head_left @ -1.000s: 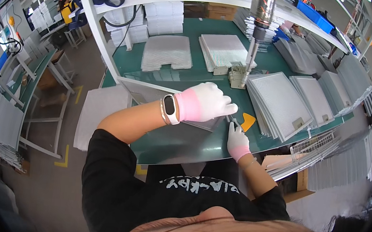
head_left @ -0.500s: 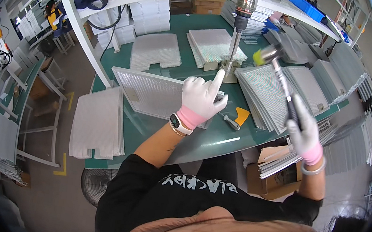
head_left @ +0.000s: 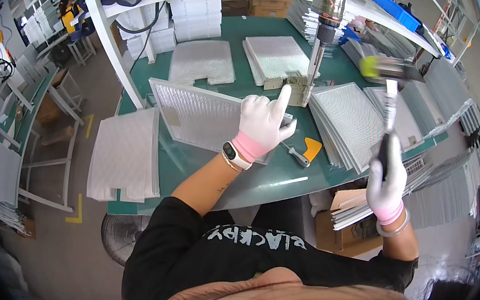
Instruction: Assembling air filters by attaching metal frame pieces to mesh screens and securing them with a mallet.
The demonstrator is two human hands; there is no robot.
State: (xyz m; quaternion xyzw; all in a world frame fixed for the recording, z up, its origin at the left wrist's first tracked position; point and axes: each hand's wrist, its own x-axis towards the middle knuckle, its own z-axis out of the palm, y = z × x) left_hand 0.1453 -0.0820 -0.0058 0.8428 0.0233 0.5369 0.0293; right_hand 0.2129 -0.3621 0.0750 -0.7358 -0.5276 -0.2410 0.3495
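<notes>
My left hand (head_left: pixel 262 123), in a white glove with a pink cuff, holds the top edge of a framed silver mesh panel (head_left: pixel 196 115) near its right end. Its index finger points forward and the thumb stands out to the side. The panel is tilted up on the green bench. In my gloved right hand (head_left: pixel 387 184) is a hammer (head_left: pixel 384 151), gripped by its black handle and raised at the right. Motion blurs the hammer's head and yellow-green end. Beyond the left fingertip stands a small metal block (head_left: pixel 297 88), under a hanging power screwdriver (head_left: pixel 327 32).
Stacks of mesh panels lie at the left (head_left: pixel 124 154), back (head_left: pixel 277 56) and right (head_left: pixel 344 120) of the green bench (head_left: pixel 236 179). A yellow scraper (head_left: pixel 311 150) and a screwdriver (head_left: pixel 298 157) lie near my left hand. A cardboard box (head_left: pixel 337 235) stands below the right edge.
The hammer in my right hand has swung to a more upright angle, its head further right. The right hand is slightly lower. My left hand stays at the panel, which shifted slightly.
</notes>
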